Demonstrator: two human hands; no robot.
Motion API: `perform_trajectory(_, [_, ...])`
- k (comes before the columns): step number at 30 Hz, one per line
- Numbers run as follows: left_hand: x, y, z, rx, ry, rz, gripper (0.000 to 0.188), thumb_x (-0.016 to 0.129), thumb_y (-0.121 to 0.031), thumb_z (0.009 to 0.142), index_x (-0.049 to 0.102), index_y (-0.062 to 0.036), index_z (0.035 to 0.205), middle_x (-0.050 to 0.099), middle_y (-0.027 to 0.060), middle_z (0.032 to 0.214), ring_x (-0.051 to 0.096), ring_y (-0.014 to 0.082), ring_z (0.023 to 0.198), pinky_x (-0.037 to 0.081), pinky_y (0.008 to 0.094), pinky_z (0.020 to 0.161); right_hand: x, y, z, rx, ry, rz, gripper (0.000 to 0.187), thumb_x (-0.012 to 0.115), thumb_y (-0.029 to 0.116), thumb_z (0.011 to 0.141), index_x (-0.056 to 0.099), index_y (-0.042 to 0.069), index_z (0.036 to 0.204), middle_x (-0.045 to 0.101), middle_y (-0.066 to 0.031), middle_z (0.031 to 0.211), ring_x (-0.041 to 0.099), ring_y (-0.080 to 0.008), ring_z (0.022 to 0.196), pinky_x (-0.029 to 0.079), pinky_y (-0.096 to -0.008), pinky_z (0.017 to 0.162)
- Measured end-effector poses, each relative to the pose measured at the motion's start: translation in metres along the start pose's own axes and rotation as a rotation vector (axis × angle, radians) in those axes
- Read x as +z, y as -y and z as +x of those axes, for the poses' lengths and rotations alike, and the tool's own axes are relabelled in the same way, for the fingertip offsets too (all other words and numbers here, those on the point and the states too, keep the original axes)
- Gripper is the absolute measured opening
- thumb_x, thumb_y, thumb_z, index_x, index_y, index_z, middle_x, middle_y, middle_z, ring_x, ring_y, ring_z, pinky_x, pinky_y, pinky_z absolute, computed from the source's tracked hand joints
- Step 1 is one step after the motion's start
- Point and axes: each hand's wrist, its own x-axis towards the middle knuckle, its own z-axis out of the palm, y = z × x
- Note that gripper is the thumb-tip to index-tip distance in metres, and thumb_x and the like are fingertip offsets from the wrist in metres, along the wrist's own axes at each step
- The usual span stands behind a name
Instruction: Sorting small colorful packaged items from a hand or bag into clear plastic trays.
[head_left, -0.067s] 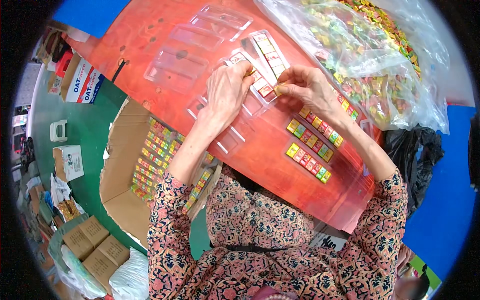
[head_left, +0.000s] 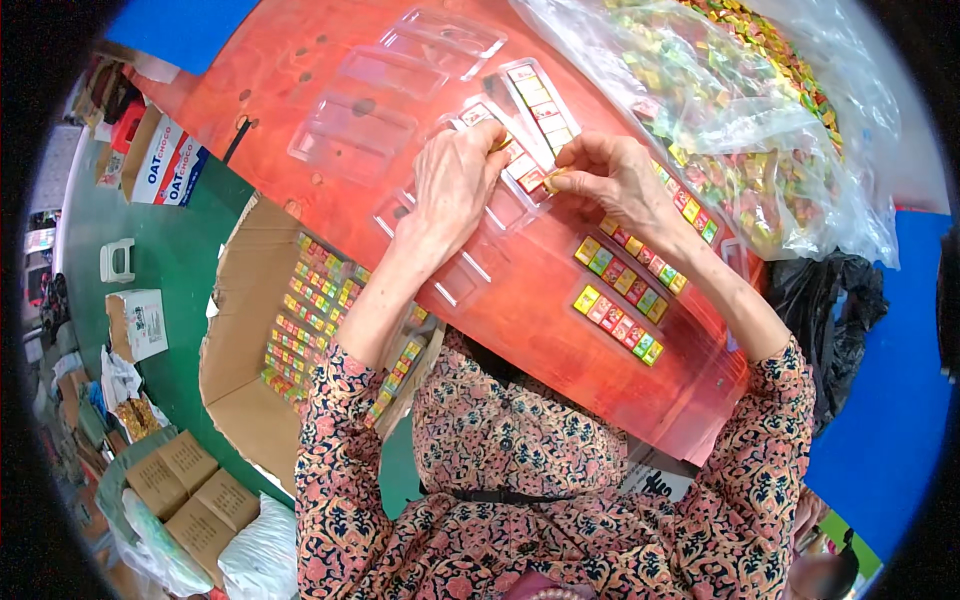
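The right hand (head_left: 612, 182) pinches a piece (head_left: 551, 182), best pressed squarely into the tray (head_left: 538, 198); whether the left hand (head_left: 455, 180) grips is unclear.

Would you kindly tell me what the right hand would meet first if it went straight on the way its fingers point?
The right hand points leftward, so it would probably first meet the near end of the row of white-faced pieces, before the left hand; depth is unclear.

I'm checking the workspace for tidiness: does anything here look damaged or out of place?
The big cardboard box left of the red table looks damaged: its outer left edge is ragged, as if torn. Nothing else clearly stands out.
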Motion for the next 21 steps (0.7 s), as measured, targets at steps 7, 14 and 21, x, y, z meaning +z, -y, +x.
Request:
perform_trajectory(7, [0.002, 0.001, 0.0, 0.009, -0.005, -0.016, 0.018, 0.064, -0.015, 0.077, 0.063, -0.0034, 0.091, 0.063, 0.0193, 0.074, 0.062, 0.0338, 0.071, 0.046, 0.0411, 0.063, 0.011, -0.004, 0.0, -0.169, -0.115, -0.228, 0.017, 0.07, 0.013, 0.075, 0.062, 0.0, 0.082, 0.06, -0.0048, 0.066, 0.052, -0.0095, 0.058, 0.041, -0.027, 0.053])
perform_trajectory(14, [0.004, 0.002, -0.001, 0.003, -0.004, -0.032, 0.018, 0.063, -0.015, 0.078, 0.063, -0.003, 0.091, 0.063, 0.0197, 0.076, 0.062, 0.0339, 0.073, 0.046, 0.0407, 0.063, 0.014, 0.001, -0.001, -0.122, -0.058, -0.26, 0.015, 0.07, 0.011, 0.074, 0.062, 0.0, 0.079, 0.06, -0.009, 0.067, 0.055, -0.0139, 0.061, 0.043, -0.029, 0.056])
perform_trajectory(21, [0.005, 0.003, -0.001, 0.005, -0.01, -0.027, 0.018, 0.063, -0.015, 0.078, 0.063, -0.0028, 0.091, 0.064, 0.0196, 0.076, 0.063, 0.0338, 0.073, 0.047, 0.0404, 0.063, 0.017, -0.006, -0.007, -0.533, -0.085, -0.492, 0.012, 0.061, 0.0, 0.073, 0.062, 0.003, 0.084, 0.059, -0.0104, 0.081, 0.06, -0.0254, 0.074, 0.048, -0.0344, 0.063])
